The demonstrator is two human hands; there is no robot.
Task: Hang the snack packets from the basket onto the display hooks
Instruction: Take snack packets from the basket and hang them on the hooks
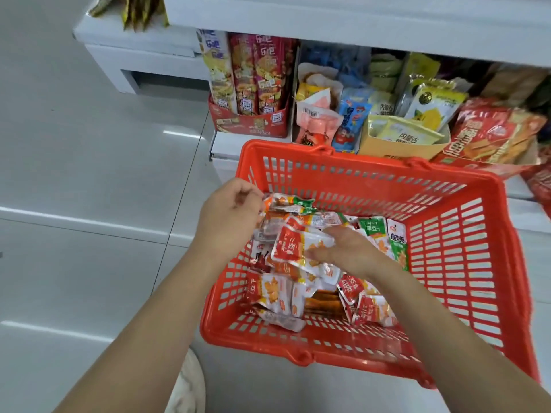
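A red plastic basket stands on the floor in front of a low shelf. Several small orange, white and green snack packets lie heaped inside it. My left hand is over the basket's left wall, its fingers curled round a bunch of packets at their tops. My right hand reaches into the middle of the basket and pinches an orange and white packet that lies on the heap. No display hooks are in view.
The white shelf behind the basket holds boxes of snacks: red stick packs, pink and blue pouches, yellow bags, red bags. Yellow packets hang at top left. Grey tiled floor spreads to the left.
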